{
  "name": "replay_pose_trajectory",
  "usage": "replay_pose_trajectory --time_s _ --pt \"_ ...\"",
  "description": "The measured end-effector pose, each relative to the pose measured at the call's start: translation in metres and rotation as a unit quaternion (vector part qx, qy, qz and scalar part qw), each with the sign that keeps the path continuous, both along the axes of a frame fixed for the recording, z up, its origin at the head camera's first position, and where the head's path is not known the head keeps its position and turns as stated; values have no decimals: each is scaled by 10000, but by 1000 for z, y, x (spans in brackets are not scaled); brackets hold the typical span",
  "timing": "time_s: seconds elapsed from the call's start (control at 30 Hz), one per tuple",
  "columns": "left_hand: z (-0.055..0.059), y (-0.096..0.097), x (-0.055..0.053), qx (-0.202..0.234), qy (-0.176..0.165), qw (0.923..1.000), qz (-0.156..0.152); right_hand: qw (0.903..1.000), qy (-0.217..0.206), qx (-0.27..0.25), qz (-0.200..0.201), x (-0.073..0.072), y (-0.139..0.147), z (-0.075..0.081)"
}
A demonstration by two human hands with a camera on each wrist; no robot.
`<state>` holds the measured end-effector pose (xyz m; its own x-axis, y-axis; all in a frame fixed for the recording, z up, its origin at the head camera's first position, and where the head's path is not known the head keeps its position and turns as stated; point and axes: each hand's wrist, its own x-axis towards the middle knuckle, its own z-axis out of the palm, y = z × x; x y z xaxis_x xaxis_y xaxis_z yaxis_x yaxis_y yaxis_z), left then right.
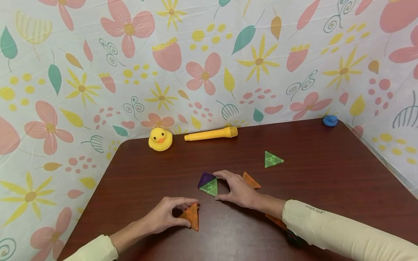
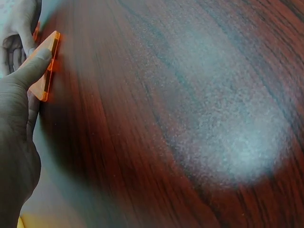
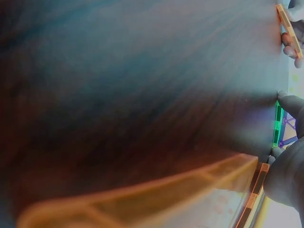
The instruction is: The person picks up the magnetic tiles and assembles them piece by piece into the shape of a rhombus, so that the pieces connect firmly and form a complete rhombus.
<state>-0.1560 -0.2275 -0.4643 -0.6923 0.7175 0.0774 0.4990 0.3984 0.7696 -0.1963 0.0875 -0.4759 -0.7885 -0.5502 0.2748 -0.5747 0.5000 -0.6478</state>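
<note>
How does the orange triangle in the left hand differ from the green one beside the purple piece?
The orange triangle is held tilted by the left hand; the green triangle lies flat on the table. The orange triangle is apart from the other tiles, while the green triangle touches the purple triangle. Both are triangular tiles.

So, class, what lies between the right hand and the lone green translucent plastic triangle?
The head view shows an orange translucent plastic triangle between the right hand and that green triangle.
</note>
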Motion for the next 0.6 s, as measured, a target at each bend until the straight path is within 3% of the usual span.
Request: replay_pose_trajectory --time_s 0.23,0.47,0.6 --pt "2 -3 -3 129 7 9999 -6 10000 27 16 -12 0 0 1" --pt "8 -2 -5 273 -379 9989 33 10000 -15 15 -17 0 -1 2" --pt "11 -1 -4 214 -438 9987 116 10000 -29 -4 -11 0 0 2"
